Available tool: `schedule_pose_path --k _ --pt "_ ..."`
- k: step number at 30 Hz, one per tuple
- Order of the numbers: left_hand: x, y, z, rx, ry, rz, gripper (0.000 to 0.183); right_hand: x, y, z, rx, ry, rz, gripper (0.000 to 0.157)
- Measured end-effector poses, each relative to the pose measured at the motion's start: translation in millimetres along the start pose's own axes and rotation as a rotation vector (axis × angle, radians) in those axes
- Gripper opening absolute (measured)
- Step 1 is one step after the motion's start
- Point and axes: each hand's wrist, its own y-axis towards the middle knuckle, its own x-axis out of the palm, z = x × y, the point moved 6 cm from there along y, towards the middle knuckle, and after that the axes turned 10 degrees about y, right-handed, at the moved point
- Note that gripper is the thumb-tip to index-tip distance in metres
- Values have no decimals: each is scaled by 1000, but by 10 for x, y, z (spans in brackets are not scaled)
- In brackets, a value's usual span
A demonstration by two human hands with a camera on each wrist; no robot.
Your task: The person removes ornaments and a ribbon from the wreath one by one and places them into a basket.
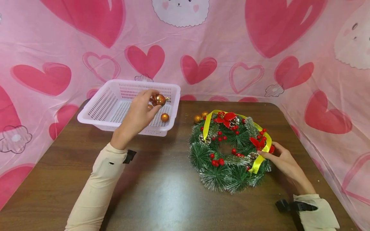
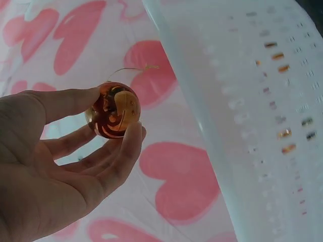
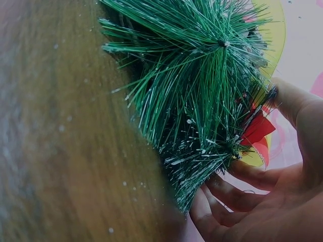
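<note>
Between thumb and fingertips, my left hand (image 1: 138, 110) pinches a shiny copper-gold bauble (image 1: 159, 99) over the right part of a white plastic basket (image 1: 95, 121). The left wrist view shows the bauble (image 2: 113, 111) with a thin gold hanging loop at its top. A green wreath (image 1: 199, 157) with red berries, red flowers, pinecones and frosted tips lies on the table. My right hand (image 1: 289, 164) grips its right edge, thumb on top by the yellow ribbon (image 1: 267, 144), fingers at the outer side. Two small gold baubles (image 1: 198, 119) sit at the wreath's upper left edge.
More copper-gold baubles, including one near the basket's right wall (image 1: 164, 117), lie inside the basket. Brown wooden table (image 1: 162, 186) runs beneath everything. A pink cloth with hearts (image 1: 199, 69) hangs behind and at both sides.
</note>
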Motion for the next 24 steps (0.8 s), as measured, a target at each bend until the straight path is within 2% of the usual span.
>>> schedule_pose_path --k 12,16,24 --pt "-22 50 -278 -83 22 -39 41 -7 -5 19 -9 -5 4 69" --pt "-12 59 -352 -101 17 -55 42 -11 3 15 -9 -9 0 73" --pt "42 26 -437 -94 36 -136 38 -7 11 9 -5 -18 -19 78"
